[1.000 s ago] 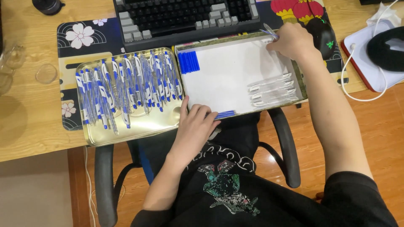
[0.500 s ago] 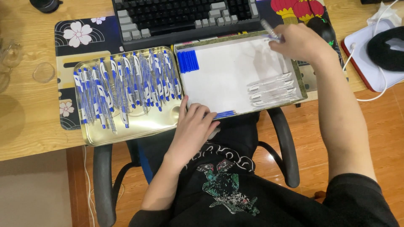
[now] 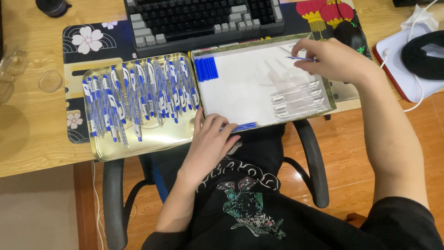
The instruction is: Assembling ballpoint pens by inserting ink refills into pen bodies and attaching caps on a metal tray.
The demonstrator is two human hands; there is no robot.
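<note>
Pinched a thin blue refill (image 3: pixel 300 59) in right hand (image 3: pixel 335 60), flattened left hand (image 3: pixel 210 141) on white tray (image 3: pixel 240 92); best kept level over clear barrels (image 3: pixel 296 99).

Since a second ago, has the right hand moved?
Yes. The right hand, pinching a thin blue refill, has lifted off the white tray's far right corner and drawn slightly back over its right part, above the clear barrels.
</note>
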